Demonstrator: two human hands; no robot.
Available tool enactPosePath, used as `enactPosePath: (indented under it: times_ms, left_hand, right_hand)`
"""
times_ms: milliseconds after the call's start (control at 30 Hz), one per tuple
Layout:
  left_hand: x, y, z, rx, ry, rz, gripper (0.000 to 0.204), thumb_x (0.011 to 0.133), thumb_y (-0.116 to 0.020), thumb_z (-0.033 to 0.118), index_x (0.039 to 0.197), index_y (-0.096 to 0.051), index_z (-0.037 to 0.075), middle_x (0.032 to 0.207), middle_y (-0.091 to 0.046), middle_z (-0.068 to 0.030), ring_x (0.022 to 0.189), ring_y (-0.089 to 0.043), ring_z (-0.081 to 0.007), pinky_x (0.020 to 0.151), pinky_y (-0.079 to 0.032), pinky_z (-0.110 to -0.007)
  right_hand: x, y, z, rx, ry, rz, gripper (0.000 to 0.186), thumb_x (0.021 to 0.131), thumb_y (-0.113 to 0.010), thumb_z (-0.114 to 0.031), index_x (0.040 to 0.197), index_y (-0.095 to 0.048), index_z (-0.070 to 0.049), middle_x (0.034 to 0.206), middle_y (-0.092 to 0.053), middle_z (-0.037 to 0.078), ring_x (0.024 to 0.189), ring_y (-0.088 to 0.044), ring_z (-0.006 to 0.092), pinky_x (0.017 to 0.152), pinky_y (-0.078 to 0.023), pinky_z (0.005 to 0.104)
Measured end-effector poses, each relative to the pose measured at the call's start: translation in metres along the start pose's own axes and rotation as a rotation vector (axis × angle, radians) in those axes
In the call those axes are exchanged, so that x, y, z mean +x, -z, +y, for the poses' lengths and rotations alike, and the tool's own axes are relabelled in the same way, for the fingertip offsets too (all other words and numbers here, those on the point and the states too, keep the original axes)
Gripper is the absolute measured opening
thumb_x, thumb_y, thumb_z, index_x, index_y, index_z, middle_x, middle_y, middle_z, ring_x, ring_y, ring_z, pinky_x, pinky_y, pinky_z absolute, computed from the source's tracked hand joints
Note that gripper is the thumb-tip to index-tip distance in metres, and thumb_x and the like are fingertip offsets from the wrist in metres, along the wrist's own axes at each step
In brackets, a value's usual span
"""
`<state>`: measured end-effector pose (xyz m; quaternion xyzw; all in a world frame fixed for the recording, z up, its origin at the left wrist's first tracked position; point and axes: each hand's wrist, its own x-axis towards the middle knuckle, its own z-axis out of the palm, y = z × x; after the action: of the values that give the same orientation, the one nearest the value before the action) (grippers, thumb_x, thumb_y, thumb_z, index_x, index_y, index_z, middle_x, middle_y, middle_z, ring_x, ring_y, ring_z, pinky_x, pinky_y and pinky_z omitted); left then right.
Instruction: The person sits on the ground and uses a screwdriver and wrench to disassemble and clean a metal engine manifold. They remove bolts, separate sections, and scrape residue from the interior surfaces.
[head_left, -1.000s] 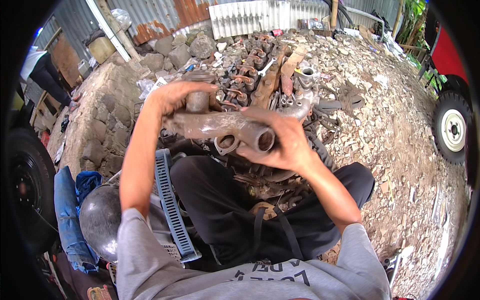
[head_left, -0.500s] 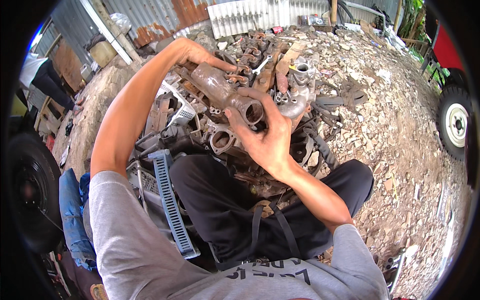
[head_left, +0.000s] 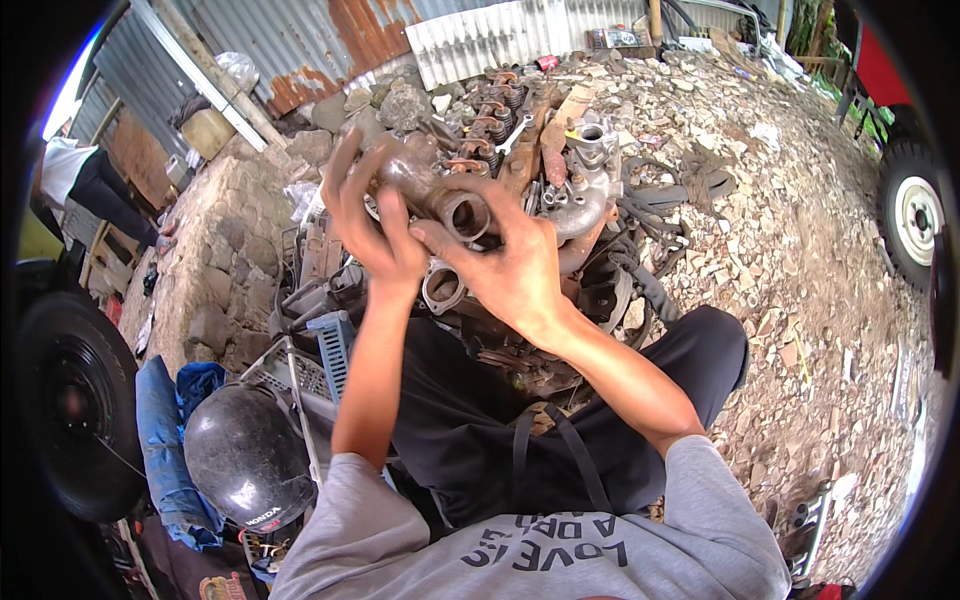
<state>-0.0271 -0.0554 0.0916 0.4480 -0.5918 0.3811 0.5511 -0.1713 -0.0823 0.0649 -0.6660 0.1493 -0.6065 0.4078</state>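
Head view: a dull, grime-stained, round-mouthed metal pipe [head_left: 414, 179].
Pinched at the open end by the right hand [head_left: 512, 258] above metal parts [head_left: 443, 287], extending up-left from that grip beside the blurred, spread left hand [head_left: 378, 232]; cannot tell if touching.

I see a grimy, brownish-grey metal pipe piece [head_left: 412, 176] held up toward eleven o'clock from the view's middle, tilted, its round open mouth [head_left: 466, 216] facing about five o'clock, thick body running back toward ten.
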Motion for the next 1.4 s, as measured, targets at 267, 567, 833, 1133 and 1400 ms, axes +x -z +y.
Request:
enactPosePath:
  times_ms: [267,567,833,1133,1400]
  left_hand:
    - [-0.095,-0.015,-0.036,0.106,0.156,-0.007,0.072,0.1,-0.057,0.033,0.156,-0.019,0.01,0.153,-0.031,-0.0193,0.133,-0.041,-0.0294,0.108,-0.037,-0.045]
    - [-0.055,-0.03,-0.011,-0.199,0.528,0.226,0.101,0.077,-0.083,0.048,0.148,-0.028,0.002,0.147,-0.035,-0.0193,0.142,-0.027,-0.0394,0.115,-0.025,-0.057]
    - [-0.053,-0.023,-0.011,-0.406,0.536,0.401,0.109,0.074,-0.083,0.053,0.151,-0.024,0.003,0.147,-0.033,-0.0176,0.14,-0.033,-0.0325,0.113,-0.033,-0.051]
    - [-0.054,-0.007,-0.042,0.157,-0.103,0.187,0.086,0.077,-0.082,0.05,0.141,-0.039,0.011,0.14,-0.038,-0.0217,0.133,-0.037,-0.0405,0.105,-0.035,-0.056]
    - [-0.034,0.031,-0.015,0.098,-0.053,0.071,0.077,0.07,-0.087,0.048,0.13,-0.052,0.014,0.137,-0.043,-0.0247,0.133,-0.037,-0.042,0.104,-0.035,-0.056]
  right_hand:
    - [-0.008,-0.001,-0.013,-0.079,-0.038,-0.15,0.055,0.08,-0.083,-0.024,0.126,-0.06,-0.006,0.098,-0.073,0.017,0.091,-0.074,0.03,0.075,-0.058,0.0353]
    - [0.001,0.003,-0.014,-0.011,0.01,-0.228,0.062,0.077,-0.085,-0.024,0.13,-0.058,-0.006,0.101,-0.072,0.02,0.088,-0.073,0.0335,0.076,-0.057,0.0381]
    - [0.004,0.003,-0.004,0.132,0.021,-0.494,0.065,0.077,-0.085,-0.02,0.134,-0.056,-0.008,0.109,-0.07,0.02,0.09,-0.072,0.0323,0.085,-0.055,0.039]
    - [0.003,-0.001,0.009,0.106,0.219,-0.483,0.059,0.075,-0.08,-0.008,0.131,-0.061,-0.006,0.099,-0.072,0.015,0.088,-0.073,0.0274,0.075,-0.057,0.0352]
    - [-0.011,-0.013,-0.006,0.131,0.353,-0.469,0.054,0.077,-0.078,-0.009,0.128,-0.06,-0.003,0.087,-0.069,0.015,0.072,-0.07,0.0296,0.064,-0.054,0.0365]
